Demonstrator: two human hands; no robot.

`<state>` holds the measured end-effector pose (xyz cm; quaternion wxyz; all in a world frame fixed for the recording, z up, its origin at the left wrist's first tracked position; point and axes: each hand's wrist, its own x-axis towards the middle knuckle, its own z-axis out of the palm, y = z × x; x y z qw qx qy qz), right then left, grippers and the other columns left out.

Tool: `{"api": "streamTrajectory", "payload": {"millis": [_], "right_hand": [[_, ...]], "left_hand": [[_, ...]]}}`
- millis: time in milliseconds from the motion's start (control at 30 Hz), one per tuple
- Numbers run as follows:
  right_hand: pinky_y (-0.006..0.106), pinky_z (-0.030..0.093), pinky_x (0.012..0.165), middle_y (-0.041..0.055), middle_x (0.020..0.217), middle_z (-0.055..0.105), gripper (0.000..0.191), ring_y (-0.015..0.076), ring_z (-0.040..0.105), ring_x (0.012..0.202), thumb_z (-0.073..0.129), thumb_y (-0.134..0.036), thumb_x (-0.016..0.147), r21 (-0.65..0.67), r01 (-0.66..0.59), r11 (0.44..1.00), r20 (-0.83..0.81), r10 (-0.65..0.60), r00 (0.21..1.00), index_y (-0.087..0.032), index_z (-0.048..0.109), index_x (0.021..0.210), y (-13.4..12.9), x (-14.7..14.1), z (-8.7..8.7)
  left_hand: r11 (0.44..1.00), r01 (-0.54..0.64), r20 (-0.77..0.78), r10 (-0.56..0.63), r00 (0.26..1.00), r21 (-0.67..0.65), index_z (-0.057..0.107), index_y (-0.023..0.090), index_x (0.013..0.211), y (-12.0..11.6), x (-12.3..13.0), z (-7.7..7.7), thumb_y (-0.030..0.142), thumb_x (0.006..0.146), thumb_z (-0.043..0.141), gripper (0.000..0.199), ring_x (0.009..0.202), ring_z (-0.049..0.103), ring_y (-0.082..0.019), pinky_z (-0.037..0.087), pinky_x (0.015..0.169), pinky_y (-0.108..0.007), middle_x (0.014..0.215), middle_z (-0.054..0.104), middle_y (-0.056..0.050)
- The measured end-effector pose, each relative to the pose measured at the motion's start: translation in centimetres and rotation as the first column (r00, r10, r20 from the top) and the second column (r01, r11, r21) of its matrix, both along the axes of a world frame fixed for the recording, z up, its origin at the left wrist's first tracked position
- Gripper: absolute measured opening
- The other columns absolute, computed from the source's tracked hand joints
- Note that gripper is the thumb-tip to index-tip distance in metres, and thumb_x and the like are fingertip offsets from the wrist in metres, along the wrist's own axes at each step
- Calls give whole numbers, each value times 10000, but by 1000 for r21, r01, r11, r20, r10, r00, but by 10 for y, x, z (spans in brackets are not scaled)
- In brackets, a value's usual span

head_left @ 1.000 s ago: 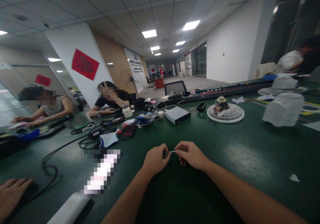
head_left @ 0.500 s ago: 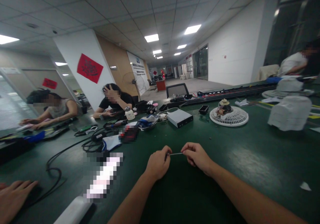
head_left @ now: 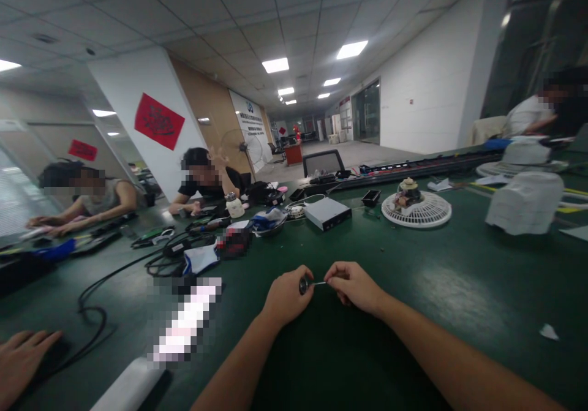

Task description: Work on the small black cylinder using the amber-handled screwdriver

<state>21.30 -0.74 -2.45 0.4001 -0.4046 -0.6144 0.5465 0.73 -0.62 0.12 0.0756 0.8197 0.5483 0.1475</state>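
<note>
My left hand (head_left: 285,299) is closed around a small round dark object (head_left: 303,285) with a shiny rim, whose kind I cannot make out. A thin pale strip or rod (head_left: 320,283) runs from it across the short gap to my right hand (head_left: 357,287). The fingertips of my right hand pinch the far end of this strip, and its tip is hidden. Both hands are held close together above the green tabletop (head_left: 413,350), near the middle of the view.
Beyond my hands lie a silver box-like drive (head_left: 327,214), a small black tray (head_left: 371,198), and a white fan grille with a motor (head_left: 416,209). A white housing (head_left: 525,204) stands right. Cables (head_left: 98,282) and another person's hand (head_left: 27,356) are at left.
My hands have come closer together, so less of the pale strip shows between them. The round dark object shows more plainly in my left hand. The whole view has shifted slightly.
</note>
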Motion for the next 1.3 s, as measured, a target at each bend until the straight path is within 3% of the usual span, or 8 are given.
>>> {"api": "streamTrajectory", "payload": {"millis": [633, 1300], "right_hand": [[213, 415, 446, -47, 570, 607, 155, 113, 591, 482, 591, -292, 858, -12, -53, 998, -104, 52, 993, -151, 624, 915, -1, 3, 3], [216, 437, 436, -80, 502, 553, 70, 117, 571, 432, 558, -229, 850, 0, -18, 1000, -34, 18, 999, -173, 593, 871, 1, 1, -2]], "left_hand": [[999, 49, 17, -49, 999, 13, 658, 248, 997, 3, -3, -5, 306, 900, 577, 139, 845, 649, -174, 405, 699, -273, 932, 720, -2], [999, 40, 20, -41, 999, 36, 655, 259, 989, 4, -3, -6, 293, 879, 597, 128, 825, 649, -173, 398, 687, -273, 890, 711, 10]]}}
